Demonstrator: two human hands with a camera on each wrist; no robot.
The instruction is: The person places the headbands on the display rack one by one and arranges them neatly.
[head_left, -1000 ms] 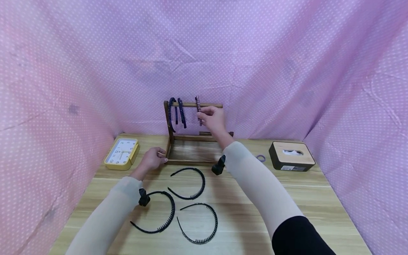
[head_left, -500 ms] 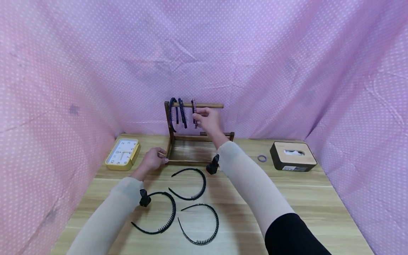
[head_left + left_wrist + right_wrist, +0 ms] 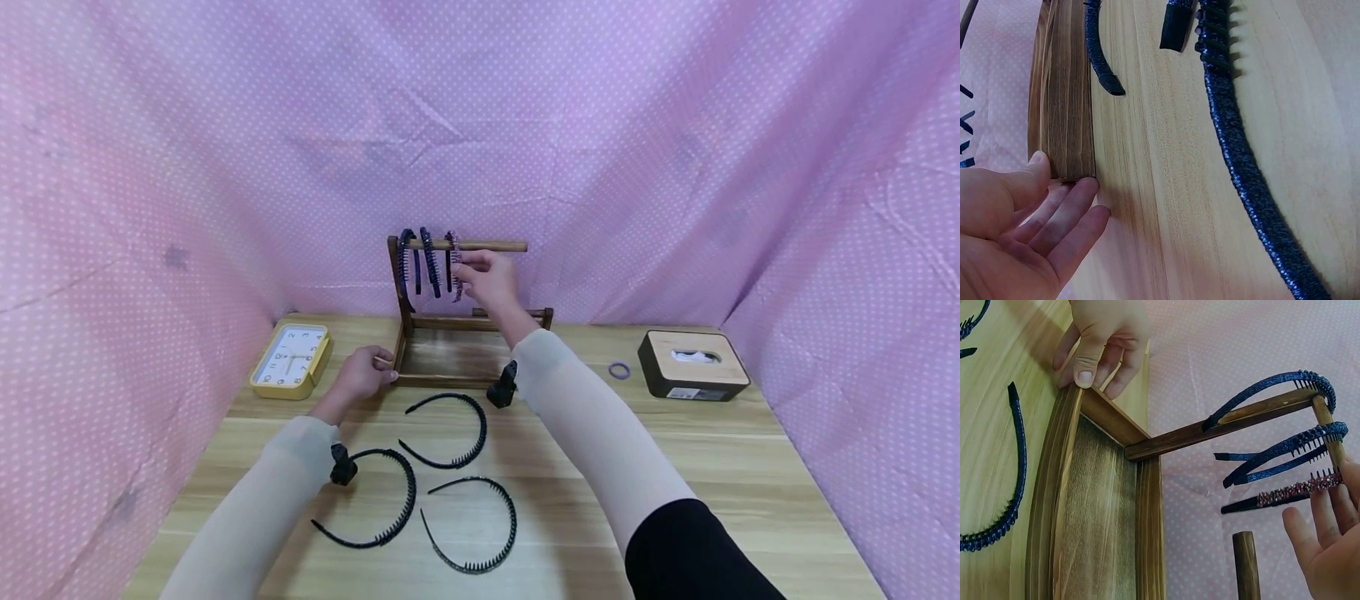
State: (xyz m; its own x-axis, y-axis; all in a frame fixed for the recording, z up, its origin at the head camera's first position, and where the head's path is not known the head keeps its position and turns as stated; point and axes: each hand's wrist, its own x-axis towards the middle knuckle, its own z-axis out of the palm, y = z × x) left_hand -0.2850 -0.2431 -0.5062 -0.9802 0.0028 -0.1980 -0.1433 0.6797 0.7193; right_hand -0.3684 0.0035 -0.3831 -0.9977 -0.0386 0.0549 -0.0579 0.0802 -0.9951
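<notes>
A brown wooden rack (image 3: 450, 382) with an upright post and a top bar stands at the back of the table. My left hand (image 3: 362, 372) holds its front left corner, thumb on one side and fingertips at the end of the wood in the left wrist view. Two dark blue toothed headbands (image 3: 1285, 447) hang over the bar near the post. To their right hangs a pink glittery headband (image 3: 1300, 489), which my right hand (image 3: 495, 282) pinches at its side. The right thumb is hidden in the right wrist view.
Three dark toothed headbands lie on the wooden table in front of the rack, the nearest one (image 3: 513, 525) towards me. A yellow clock (image 3: 288, 358) stands at the left, a tissue box (image 3: 693, 367) at the right. A purple ring (image 3: 619, 370) lies beside the box.
My right hand has slid the pink headband left along the bar, closer to the two blue ones. The left hand stays at the rack's corner.
</notes>
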